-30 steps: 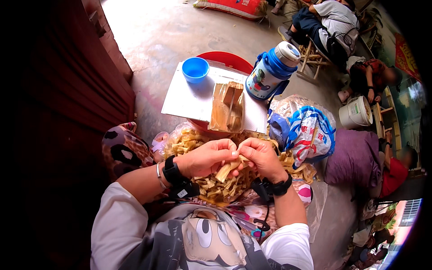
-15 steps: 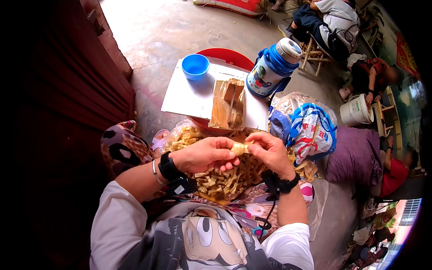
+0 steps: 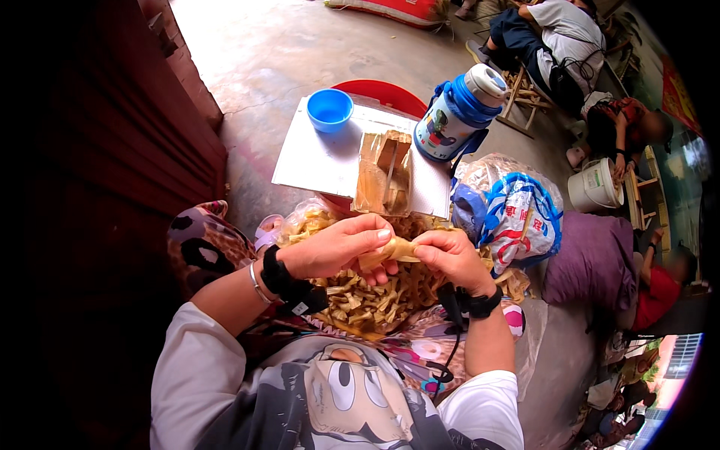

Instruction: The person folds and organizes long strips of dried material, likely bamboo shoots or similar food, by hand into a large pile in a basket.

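Between my hands is a pale yellow, leaf-like strip (image 3: 397,251), thin and folded, perhaps dried husk. My left hand (image 3: 349,247) holds its left end, thumb on top and the other fingers curled beneath. At the right end, my right hand (image 3: 450,255) pinches the strip between thumb and fingertips. Below both hands, many short, twisted yellow pieces (image 3: 367,304) of similar look are heaped in my lap. Just beyond the hands, a clear-wrapped bundle of brown, flat strips (image 3: 383,176) lies on a white board (image 3: 300,169).
On the board stand a blue bowl (image 3: 330,109) and a blue-and-white bottle (image 3: 457,112); a red round rim (image 3: 384,95) shows behind. To the right are a printed plastic bag (image 3: 517,214) and a purple sack (image 3: 589,262). Other people sit farther right, near a white bucket (image 3: 595,184).
The strip, earlier a compact bundle at my fingertips, now shows longer and looser between my hands. My left fingers have shifted, and the thumb sits higher.
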Demonstrator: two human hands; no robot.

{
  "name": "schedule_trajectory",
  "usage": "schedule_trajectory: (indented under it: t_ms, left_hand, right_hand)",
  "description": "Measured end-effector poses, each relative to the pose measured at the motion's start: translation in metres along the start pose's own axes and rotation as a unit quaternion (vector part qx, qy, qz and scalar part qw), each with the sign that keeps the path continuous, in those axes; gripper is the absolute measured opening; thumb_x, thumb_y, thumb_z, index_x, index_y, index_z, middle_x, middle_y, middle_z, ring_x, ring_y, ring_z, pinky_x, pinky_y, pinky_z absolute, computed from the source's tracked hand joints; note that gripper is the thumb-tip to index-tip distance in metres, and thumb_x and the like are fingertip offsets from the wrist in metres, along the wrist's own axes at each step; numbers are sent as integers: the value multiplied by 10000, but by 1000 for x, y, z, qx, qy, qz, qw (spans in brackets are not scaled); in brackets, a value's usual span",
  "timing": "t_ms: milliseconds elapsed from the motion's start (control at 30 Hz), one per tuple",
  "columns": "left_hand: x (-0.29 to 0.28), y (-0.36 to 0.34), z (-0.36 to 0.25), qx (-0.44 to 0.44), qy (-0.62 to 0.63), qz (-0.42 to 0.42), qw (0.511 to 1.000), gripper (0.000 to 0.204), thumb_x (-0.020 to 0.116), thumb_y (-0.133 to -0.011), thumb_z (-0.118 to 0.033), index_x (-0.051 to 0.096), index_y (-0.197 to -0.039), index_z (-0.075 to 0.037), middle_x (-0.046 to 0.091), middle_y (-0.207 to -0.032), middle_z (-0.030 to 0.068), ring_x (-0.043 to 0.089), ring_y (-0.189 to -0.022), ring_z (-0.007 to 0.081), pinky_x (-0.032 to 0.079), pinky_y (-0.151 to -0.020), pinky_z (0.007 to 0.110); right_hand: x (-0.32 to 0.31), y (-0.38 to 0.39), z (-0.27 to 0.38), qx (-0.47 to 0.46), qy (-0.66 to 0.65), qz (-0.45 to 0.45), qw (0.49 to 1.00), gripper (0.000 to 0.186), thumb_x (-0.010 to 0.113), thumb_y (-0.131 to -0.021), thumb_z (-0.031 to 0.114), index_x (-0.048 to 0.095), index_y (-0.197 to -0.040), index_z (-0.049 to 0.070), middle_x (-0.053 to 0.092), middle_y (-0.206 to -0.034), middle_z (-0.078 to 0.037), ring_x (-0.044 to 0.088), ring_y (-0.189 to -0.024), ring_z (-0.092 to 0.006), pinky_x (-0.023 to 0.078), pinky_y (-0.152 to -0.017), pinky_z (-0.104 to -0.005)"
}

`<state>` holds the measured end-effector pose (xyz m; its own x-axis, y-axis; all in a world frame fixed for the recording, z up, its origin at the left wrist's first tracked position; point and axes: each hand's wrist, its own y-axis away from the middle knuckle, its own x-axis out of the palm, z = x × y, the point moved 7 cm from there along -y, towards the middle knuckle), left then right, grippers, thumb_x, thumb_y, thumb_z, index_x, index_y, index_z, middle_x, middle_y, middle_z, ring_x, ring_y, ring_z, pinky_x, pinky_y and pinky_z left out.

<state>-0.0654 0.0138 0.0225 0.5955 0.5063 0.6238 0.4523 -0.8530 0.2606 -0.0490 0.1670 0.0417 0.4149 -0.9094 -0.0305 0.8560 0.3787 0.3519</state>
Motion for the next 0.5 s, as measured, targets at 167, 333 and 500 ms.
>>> schedule_trajectory:
  t_ms: [167, 333, 500]
  left_hand:
    - [1, -8, 23, -46, 77, 41, 995, 171, 512, -957, -240, 480, -990, -75, 623, -904, 121, 636, -748, 175, 528, -644, 280]
    - [-9, -8, 21, -29, 91, -26, 995, 86, 543, -926, -146, 513, -901, -69, 582, -783, 79, 555, -619, 137, 454, -555, 251]
    - [-17, -2, 9, 7, 65, -42, 997, 59, 557, -885, -59, 503, -861, -67, 564, -731, 72, 535, -598, 131, 401, -515, 239]
  right_hand:
    - [21, -7, 1, -32, 3, 48, 998, 129, 573, -910, 116, 648, -931, 13, 580, -760, 56, 477, -674, -24, 394, -591, -189]
    - [9, -8, 1, -59, 78, 6, 995, 136, 597, -892, 127, 656, -924, 9, 589, -734, 50, 478, -660, -27, 395, -584, -196]
    - [-6, -3, 4, -56, 107, -28, 992, 144, 613, -877, 123, 657, -916, -8, 585, -754, 45, 490, -677, -27, 399, -602, -187]
